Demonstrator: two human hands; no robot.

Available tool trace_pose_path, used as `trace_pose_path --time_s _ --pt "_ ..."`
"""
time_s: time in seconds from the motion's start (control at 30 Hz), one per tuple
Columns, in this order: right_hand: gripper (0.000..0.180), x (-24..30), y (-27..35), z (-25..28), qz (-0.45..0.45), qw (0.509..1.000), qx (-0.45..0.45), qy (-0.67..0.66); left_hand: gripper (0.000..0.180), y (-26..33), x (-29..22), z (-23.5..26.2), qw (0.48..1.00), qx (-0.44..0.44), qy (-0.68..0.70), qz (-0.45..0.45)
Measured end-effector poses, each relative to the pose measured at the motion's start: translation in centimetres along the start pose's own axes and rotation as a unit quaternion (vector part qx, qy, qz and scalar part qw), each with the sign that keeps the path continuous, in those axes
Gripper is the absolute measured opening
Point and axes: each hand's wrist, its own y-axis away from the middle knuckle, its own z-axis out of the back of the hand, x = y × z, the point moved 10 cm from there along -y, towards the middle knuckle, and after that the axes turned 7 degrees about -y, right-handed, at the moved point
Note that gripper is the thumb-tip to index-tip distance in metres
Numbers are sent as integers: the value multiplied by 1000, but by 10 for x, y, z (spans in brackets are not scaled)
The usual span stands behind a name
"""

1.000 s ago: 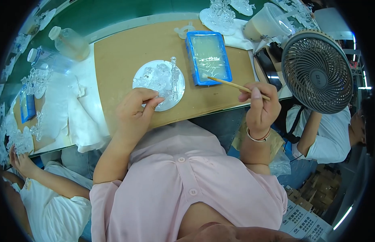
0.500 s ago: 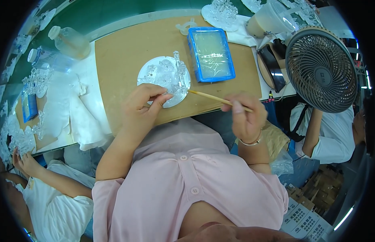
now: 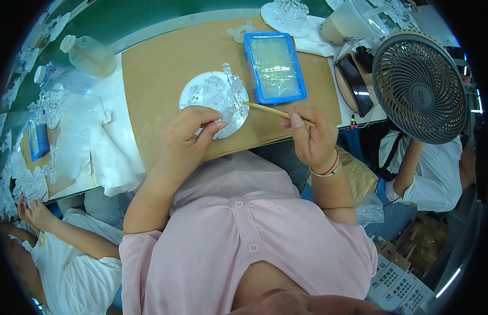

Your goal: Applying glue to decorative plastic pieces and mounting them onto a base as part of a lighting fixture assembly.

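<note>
A round white plate (image 3: 187, 94) lies on the brown board, with several small clear plastic pieces (image 3: 215, 86) on it. One taller clear piece (image 3: 235, 89) stands up at its right side. Over the plate's near left edge, my left hand (image 3: 189, 131) has thumb and forefinger brought together in a pinch; anything between them is too small or clear to make out. My right hand (image 3: 313, 135) grips a thin wooden stick (image 3: 273, 110) whose dark, pointed tip is by the plate's right rim, close to the taller piece.
A blue-framed tray (image 3: 275, 68) with a pale, clear-wrapped top lies right of the plate on the board (image 3: 155, 84). Bottles (image 3: 92, 56) and white cloth (image 3: 110, 163) are at left. At right are a plastic jug (image 3: 349, 26) and a fan (image 3: 420, 89). Co-workers sit on both sides.
My right hand has shifted left and slightly up, and the stick now looks shorter and less far from the plate's rim. My left hand stays nearly in place; the view has shifted slightly.
</note>
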Motion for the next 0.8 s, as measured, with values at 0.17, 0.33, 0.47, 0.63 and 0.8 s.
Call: trace_pose_path --time_s 0.17,0.33,0.47,0.63,0.8 --pt "7 12 9 -9 27 998 51 27 13 -2 -5 0 999 -17 -7 -44" --pt "6 13 6 -9 25 999 22 41 15 -3 -7 0 999 14 -23 -27" --pt "7 24 13 -21 61 996 63 -6 15 -5 -7 -1 999 21 -20 -24" --pt "9 38 14 -36 80 993 84 -31 14 -3 -7 -2 999 32 -21 -18" --pt "6 13 16 -13 -12 999 31 5 14 -7 -13 -2 996 65 -58 -24"
